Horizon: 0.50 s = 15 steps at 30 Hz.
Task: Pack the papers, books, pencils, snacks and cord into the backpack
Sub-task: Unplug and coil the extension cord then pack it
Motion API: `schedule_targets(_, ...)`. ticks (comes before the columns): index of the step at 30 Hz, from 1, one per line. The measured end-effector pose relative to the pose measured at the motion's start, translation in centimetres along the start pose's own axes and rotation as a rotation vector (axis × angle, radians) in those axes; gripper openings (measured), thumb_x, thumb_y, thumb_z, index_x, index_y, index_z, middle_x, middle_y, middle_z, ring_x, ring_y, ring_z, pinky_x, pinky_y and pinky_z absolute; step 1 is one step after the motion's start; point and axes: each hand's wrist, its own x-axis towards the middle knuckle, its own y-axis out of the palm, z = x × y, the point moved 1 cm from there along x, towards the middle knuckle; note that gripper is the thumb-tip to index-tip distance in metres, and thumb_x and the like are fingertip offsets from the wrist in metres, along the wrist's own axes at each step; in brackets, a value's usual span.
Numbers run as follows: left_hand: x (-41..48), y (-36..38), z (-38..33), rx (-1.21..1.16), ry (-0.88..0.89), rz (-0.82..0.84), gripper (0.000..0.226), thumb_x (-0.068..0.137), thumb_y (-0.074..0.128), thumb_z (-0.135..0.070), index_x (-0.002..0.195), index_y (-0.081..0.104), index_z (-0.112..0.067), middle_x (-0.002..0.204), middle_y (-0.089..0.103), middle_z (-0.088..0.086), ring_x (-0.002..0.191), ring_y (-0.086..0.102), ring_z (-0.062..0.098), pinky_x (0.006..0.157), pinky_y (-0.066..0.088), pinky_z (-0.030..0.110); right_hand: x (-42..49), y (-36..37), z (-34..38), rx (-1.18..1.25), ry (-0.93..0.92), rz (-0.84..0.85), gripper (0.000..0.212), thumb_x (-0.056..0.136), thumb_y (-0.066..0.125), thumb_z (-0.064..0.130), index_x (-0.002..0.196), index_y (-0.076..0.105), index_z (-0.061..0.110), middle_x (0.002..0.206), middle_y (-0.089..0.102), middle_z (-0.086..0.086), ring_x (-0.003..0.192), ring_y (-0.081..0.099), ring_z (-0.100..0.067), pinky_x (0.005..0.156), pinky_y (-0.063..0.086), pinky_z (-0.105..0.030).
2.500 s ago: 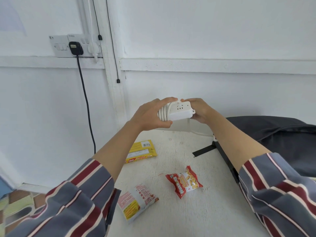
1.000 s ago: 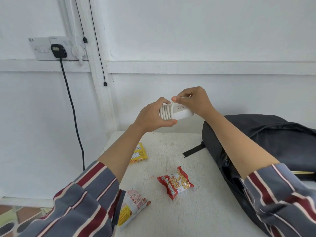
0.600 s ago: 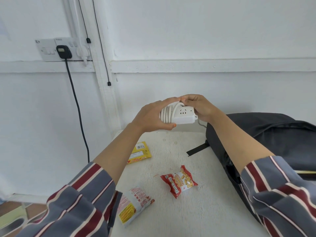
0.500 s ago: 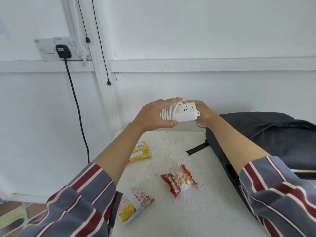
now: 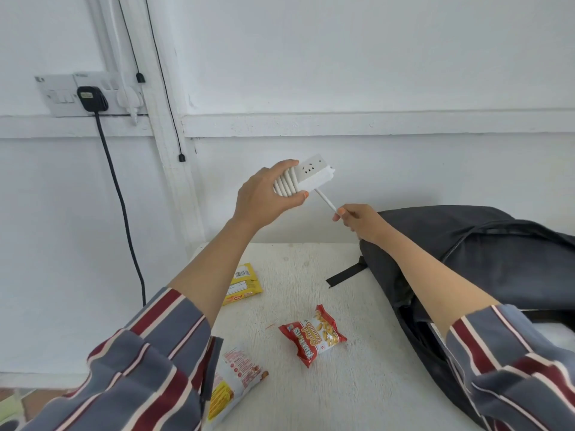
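The left hand is raised well above the tabletop, forearm slanting up and wrist bent. Its fingers and thumb curl round the left end of a white power strip and the loops of white cord wound about it. The right hand, lower and just to the right, pinches the free stretch of that cord between thumb and forefinger, and the cord runs straight from strip to fingertips. Under the right forearm a dark backpack lies on its side, opening gaping toward the person. A red snack packet lies mid-tabletop. A yellow packet is partly hidden by the left forearm, and a white packet lies beside the striped left sleeve.
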Motion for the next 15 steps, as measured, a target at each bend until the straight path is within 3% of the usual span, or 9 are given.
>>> schedule_targets(4,0.5,0.0,0.4,0.132,-0.038,-0.022,0.059,0.076,0.068,-0.051,0.130,0.046,-0.042,0.107,0.056,-0.001,0.094,0.053,0.015,0.078,0.039,0.026,-0.7,-0.6,1.5,-0.060,-0.084,0.040,0.030,0.100,0.040,0.026,0.087,0.064,0.015,0.073,0.047,-0.008,0.071,0.042,-0.021,0.060,0.034,-0.023)
schedule_targets(7,0.8,0.2,0.5,0.199,-0.050,-0.018,0.062,0.074,0.066,-0.055,0.131,0.045,-0.042,0.105,0.056,0.001,0.096,0.054,0.019,0.083,0.043,0.032,-1.3,-0.7,3.0,-0.129,-0.144,0.077,0.031,0.099,0.041,0.029,0.090,0.067,0.014,0.070,0.047,-0.008,0.067,0.042,-0.020,0.059,0.031,-0.022)
schedule_targets(10,1.1,0.6,0.5,0.248,-0.081,-0.011,0.062,0.074,0.065,-0.057,0.131,0.045,-0.042,0.106,0.056,0.002,0.098,0.055,0.022,0.088,0.045,0.039,-1.9,-0.3,4.5,-0.225,-0.187,0.127,0.036,0.100,0.039,0.027,0.100,0.066,0.003,0.059,0.043,0.004,0.053,0.035,-0.010,0.050,0.028,-0.013)
schedule_targets(13,1.1,1.1,-0.1,0.302,-0.081,0.015,0.062,0.074,0.064,-0.058,0.131,0.044,-0.043,0.108,0.055,0.003,0.099,0.054,0.025,0.089,0.043,0.038,-2.3,0.2,5.3,-0.304,-0.228,0.168,0.042,0.100,0.039,0.029,0.078,0.056,-0.003,0.056,0.034,0.003,0.050,0.028,-0.011,0.051,0.025,-0.022)
schedule_targets(15,1.2,1.4,-0.3,0.378,-0.068,0.054,0.062,0.075,0.062,-0.058,0.133,0.042,-0.044,0.112,0.054,0.004,0.102,0.053,0.026,0.089,0.038,0.038,-2.5,-0.1,5.6,-0.391,-0.244,0.174,0.040,0.099,0.041,0.030,0.067,0.041,0.007,0.057,0.034,0.002,0.051,0.029,-0.013,0.054,0.026,-0.026)
